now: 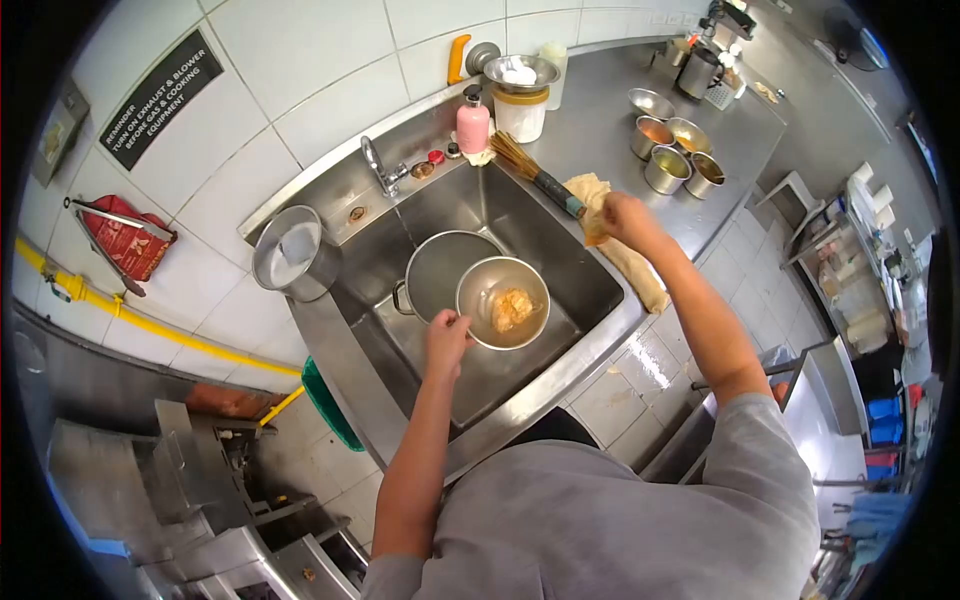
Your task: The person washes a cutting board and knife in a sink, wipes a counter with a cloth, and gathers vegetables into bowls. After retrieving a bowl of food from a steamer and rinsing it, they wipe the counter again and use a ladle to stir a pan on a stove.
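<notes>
My left hand (447,343) pinches the rim of a round metal bowl (535,327), which holds an orange-and-white clump (512,309). Beneath that bowl, partly covered by it, a larger metal pot (437,262) stands in the sink (480,392). Over the sink's right edge, my right hand (622,222) is closed beside a crumpled beige cloth (588,190); what its fingers hold is not clear. Another beige cloth (636,277) lies along the edge. A bristle brush (520,160) with a dark handle rests across the sink's back right corner.
A faucet (380,165) rises behind the sink, with a pink bottle (473,122) and a white tub (520,115) farther right. A steel pot (295,255) stands on the left ledge. Several small metal bowls (667,170) sit on the right counter.
</notes>
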Motion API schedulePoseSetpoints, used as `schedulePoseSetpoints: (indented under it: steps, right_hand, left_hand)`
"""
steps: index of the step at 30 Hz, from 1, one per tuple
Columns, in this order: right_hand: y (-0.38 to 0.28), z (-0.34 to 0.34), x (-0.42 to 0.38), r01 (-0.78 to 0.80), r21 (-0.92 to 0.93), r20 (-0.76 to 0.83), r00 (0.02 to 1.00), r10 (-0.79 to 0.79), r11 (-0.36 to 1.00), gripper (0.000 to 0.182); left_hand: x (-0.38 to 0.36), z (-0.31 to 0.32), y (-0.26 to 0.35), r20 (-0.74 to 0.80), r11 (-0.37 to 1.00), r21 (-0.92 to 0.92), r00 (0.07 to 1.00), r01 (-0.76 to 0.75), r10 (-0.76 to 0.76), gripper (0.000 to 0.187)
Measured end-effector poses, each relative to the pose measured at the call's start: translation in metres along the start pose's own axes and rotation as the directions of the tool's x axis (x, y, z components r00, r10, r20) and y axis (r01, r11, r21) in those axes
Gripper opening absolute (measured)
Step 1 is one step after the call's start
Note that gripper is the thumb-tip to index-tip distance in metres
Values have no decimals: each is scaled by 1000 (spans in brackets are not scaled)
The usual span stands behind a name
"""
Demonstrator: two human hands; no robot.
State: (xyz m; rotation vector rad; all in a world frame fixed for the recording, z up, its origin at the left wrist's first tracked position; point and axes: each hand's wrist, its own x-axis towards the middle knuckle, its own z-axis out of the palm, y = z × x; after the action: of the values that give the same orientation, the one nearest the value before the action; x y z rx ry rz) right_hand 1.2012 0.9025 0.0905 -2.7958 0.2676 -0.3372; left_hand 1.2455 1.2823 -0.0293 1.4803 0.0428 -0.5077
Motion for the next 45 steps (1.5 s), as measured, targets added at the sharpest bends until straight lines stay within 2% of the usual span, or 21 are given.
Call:
schedulePoseSetpoints:
  steps: [2,4,6,8,11,16,19,21,22,24,27,29,31,37,39,40,41,42,43,44,45]
  right_hand:
    - [28,8,5,-12,-33,8,1000,12,999,19]
    - [30,5,-9,186,-177,-151,965,-214,966,23]
    - [-4,16,-17,247,46,-158,959,-237,968,19]
    - [-45,43,-32,300,151,48,949,-310,942,14]
    - [-100,81,-47,363,-151,335,894,-297,920,23]
    - [-112,152,-31,226,-100,226,953,-199,969,20]
    - [-119,146,-16,231,-70,171,961,-217,970,15]
    - [-121,128,-4,248,-11,130,961,-245,969,13]
    - [-117,115,0,253,42,88,963,-255,967,11]
    - [-107,90,5,222,74,75,971,-227,972,10]
    - [-84,39,14,186,139,50,980,-194,973,15]
    - [-63,5,19,16,159,114,993,-34,987,16]
    - [-24,-11,22,-3,145,61,998,-6,989,15]
    - [55,-32,-22,-168,157,-8,985,171,973,21]
    - [72,-39,-48,-226,239,-29,971,239,944,25]
    - [78,-42,-62,-427,318,8,894,448,846,27]
    - [84,-46,-76,-599,389,59,775,630,700,29]
    - [93,-44,-91,-605,388,48,767,640,695,29]
    - [108,-34,-107,-658,471,100,702,706,588,31]
    - [119,-28,-117,-697,544,160,634,757,468,33]
    - [121,-25,-122,-701,543,154,624,766,462,33]
  left_hand:
    - [6,13,5,-25,1000,20,1000,5,-5,9]
    - [16,18,8,-47,999,46,999,10,-8,10]
    - [25,15,-3,-108,974,190,983,-125,148,14]
    - [40,4,-23,-115,962,229,977,-148,178,16]
    - [33,4,-9,-121,962,247,981,-118,152,19]
    - [22,9,6,-141,983,177,988,-39,64,19]
    - [32,-5,-3,-201,917,371,951,-147,234,16]
    - [37,-11,7,-170,773,562,874,-293,455,14]
    - [41,-13,12,-164,779,553,877,-297,451,14]
    - [50,-18,27,-101,581,695,742,-423,662,13]
    - [65,-11,46,-145,567,723,716,-395,683,12]
    - [72,-6,48,-62,447,781,658,-436,750,9]
    - [81,-1,42,136,159,889,577,-431,805,8]
    - [85,7,-23,372,52,880,753,-472,542,11]
    - [93,6,-45,221,225,887,798,-404,561,18]
    - [106,-2,-66,235,223,881,794,-418,560,18]
    - [127,-14,-91,84,313,905,843,-287,531,18]
    - [144,-23,-101,-69,396,906,870,-150,488,19]
    - [153,-26,-95,-53,394,904,871,-166,489,19]
    - [160,-28,-87,-226,755,653,968,64,113,16]
    - [162,-26,-82,-227,882,286,921,375,-317,13]
